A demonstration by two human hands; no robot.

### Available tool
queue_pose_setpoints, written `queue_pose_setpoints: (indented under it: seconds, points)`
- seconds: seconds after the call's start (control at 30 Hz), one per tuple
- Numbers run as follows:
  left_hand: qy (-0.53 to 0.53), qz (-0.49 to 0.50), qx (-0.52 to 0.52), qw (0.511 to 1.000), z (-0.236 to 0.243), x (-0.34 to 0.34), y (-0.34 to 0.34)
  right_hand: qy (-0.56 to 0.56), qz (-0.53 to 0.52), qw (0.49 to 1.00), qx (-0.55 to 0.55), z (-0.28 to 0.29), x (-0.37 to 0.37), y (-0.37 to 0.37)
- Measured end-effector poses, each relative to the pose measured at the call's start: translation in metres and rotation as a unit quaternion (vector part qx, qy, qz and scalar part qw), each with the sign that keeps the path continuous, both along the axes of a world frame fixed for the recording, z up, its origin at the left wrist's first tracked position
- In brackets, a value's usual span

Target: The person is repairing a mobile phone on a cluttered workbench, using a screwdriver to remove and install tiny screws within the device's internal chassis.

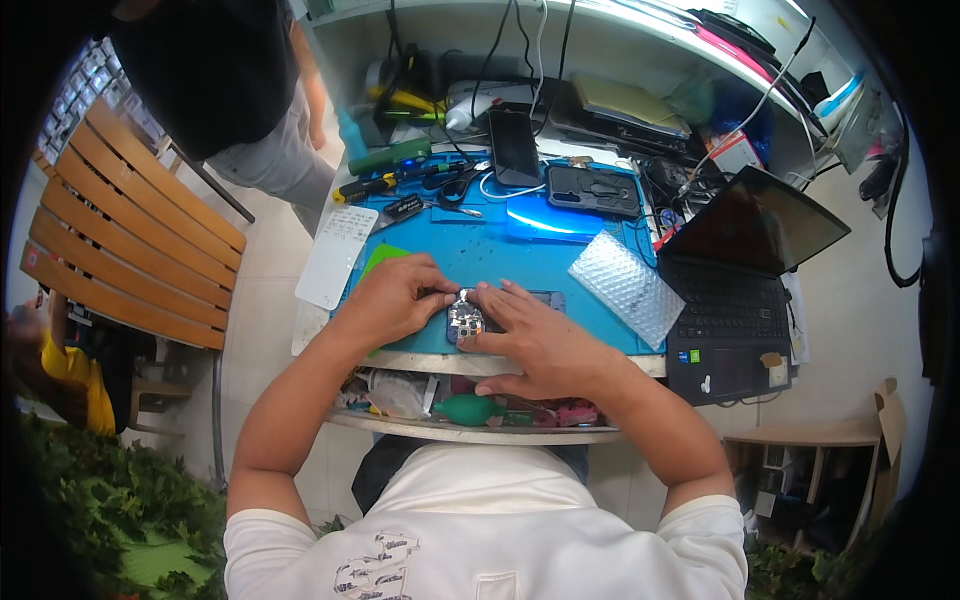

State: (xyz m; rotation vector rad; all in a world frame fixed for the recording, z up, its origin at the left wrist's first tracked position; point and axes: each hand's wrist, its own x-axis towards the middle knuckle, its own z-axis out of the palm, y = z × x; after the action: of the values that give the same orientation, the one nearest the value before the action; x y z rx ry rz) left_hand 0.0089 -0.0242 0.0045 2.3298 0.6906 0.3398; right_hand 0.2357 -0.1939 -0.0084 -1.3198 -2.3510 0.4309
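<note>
Left of the laptop (735,285), the opened phone (466,325), presumably light and fragile, is best gripped by its rim. Right hand (545,340) fingers are spread; left hand (395,300) fingers are narrowed, any hold indiscernible.

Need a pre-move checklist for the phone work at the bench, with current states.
1. Opened phone lying on blue mat: ok.
2. Left hand at phone's upper edge: ok.
3. Right hand touching phone: ok, fingers over it.
4. Left fingertips gripping a part: cannot tell, too small.
5. Drawer under bench shut: not ok, open.
6. Laptop apart from hands: ok, at right.
</note>
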Motion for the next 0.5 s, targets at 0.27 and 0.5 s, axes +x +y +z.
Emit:
queue_pose_setpoints:
  seconds: [0.27, 0.5]
  points:
    - [0.087, -0.047, 0.011, 0.995, 0.017, -0.013, -0.01, -0.003, -0.007, 0.999, -0.04, 0.002, -0.004, 0.005]
    - [0.109, -0.055, 0.035, 0.992, 0.02, -0.009, -0.012, -0.02, -0.014, 1.0, -0.005, -0.001, -0.007, 0.003]
